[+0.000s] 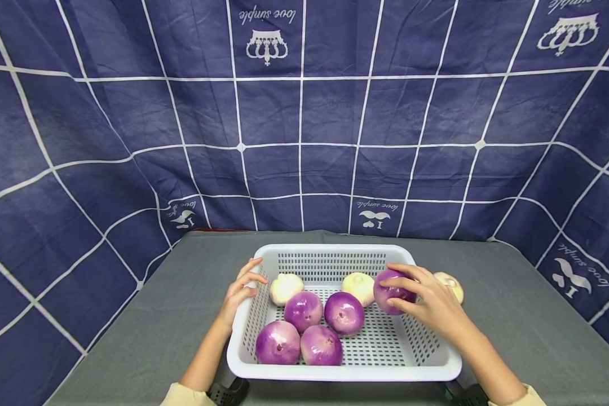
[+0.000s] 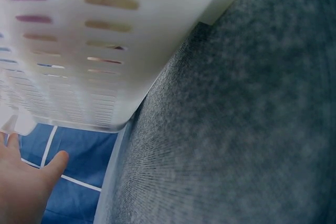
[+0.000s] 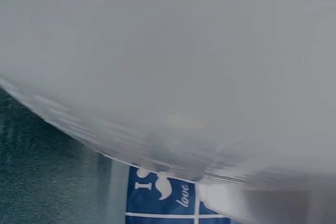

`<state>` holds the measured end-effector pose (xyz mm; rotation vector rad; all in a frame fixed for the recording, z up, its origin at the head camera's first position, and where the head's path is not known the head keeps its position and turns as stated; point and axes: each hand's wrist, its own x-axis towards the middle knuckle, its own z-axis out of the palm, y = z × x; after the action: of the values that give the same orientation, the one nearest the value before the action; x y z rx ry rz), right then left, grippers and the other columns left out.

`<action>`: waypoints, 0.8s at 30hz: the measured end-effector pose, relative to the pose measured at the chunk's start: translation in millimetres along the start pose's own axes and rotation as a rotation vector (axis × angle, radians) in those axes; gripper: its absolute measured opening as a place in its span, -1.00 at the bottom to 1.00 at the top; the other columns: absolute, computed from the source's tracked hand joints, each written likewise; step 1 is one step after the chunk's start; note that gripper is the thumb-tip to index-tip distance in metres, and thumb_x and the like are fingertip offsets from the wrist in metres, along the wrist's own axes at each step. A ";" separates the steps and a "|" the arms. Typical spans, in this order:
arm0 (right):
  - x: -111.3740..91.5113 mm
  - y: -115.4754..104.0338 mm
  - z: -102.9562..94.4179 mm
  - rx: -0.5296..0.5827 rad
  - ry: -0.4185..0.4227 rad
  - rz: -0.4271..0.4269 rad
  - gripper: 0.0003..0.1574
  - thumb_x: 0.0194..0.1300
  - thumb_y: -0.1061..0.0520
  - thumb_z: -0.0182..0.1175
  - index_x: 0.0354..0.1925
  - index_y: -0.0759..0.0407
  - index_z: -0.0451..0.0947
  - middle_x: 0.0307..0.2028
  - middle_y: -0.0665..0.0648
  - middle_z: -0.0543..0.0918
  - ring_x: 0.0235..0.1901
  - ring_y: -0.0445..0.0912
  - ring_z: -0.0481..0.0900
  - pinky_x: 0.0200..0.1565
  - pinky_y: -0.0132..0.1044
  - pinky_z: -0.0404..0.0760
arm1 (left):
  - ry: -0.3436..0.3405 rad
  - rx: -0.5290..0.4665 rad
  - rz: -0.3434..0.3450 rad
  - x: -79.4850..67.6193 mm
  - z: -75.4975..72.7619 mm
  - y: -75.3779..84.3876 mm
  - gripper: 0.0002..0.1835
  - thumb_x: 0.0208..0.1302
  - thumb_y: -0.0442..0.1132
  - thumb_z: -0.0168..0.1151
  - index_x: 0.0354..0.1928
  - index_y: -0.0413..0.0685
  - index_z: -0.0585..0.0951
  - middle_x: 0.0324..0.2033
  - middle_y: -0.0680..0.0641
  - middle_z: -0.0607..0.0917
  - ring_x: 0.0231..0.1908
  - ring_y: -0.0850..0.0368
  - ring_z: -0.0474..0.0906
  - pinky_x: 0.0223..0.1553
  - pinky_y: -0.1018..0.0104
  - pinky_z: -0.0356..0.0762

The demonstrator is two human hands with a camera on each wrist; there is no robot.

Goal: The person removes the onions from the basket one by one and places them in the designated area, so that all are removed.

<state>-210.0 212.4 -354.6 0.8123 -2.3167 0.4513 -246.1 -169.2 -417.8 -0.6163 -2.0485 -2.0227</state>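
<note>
A white perforated plastic basket (image 1: 345,371) stands on the grey cloth. My right hand (image 1: 433,299) grips a purple onion (image 1: 388,299) over the right part of the basket, fingers across its top and thumb below. At the left rim my left hand (image 1: 235,296) has its fingers loosely extended over the edge, holding nothing; its thumb stands out in the left wrist view. Several more purple onions, such as one at the front left (image 1: 278,343), lie inside. Two pale cream bulbs lie farther back, the left bulb (image 1: 286,288) and the middle bulb (image 1: 358,287).
Another pale bulb (image 1: 451,286) lies outside the basket at the right, partly hidden behind my right hand. Grey cloth (image 1: 152,332) covers the table. A blue curtain (image 1: 330,113) with white lines hangs behind it. The basket's wall (image 3: 184,66) fills most of the right wrist view.
</note>
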 end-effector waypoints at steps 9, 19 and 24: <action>-5.1 -5.3 -16.9 0.001 0.051 0.188 -0.37 -0.28 0.08 0.46 -0.10 -0.22 0.59 0.09 -0.08 0.51 0.02 -0.10 0.42 -0.22 0.03 0.48 | 0.001 0.013 0.005 0.3 -1.5 -2.6 -0.71 -0.07 -0.46 -0.16 -0.31 -0.52 0.45 0.29 -0.14 0.20 0.40 0.13 -0.28 0.33 0.04 -0.24; -9.1 -0.3 -31.6 0.042 0.089 0.241 -0.32 -0.12 0.15 0.38 0.05 -0.19 0.50 0.21 -0.06 0.38 0.17 -0.27 0.23 -0.25 0.17 0.47 | 0.004 0.015 0.001 1.7 -0.8 -1.2 -0.71 -0.07 -0.46 -0.16 -0.30 -0.54 0.44 0.29 -0.13 0.21 0.40 0.06 -0.29 0.33 0.05 -0.29; -10.0 5.6 -38.8 0.067 0.093 0.285 -0.27 -0.11 0.18 0.38 0.10 -0.12 0.47 0.26 -0.01 0.32 0.21 -0.13 0.21 -0.16 0.22 0.38 | 0.004 0.018 0.006 1.1 -1.1 -2.3 -0.70 -0.07 -0.47 -0.16 -0.30 -0.57 0.43 0.29 -0.13 0.22 0.40 0.02 -0.31 0.34 0.11 -0.25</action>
<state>-190.1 240.3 -333.2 0.4793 -2.3480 0.6784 -248.2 -170.1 -419.3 -0.6141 -2.0577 -1.9989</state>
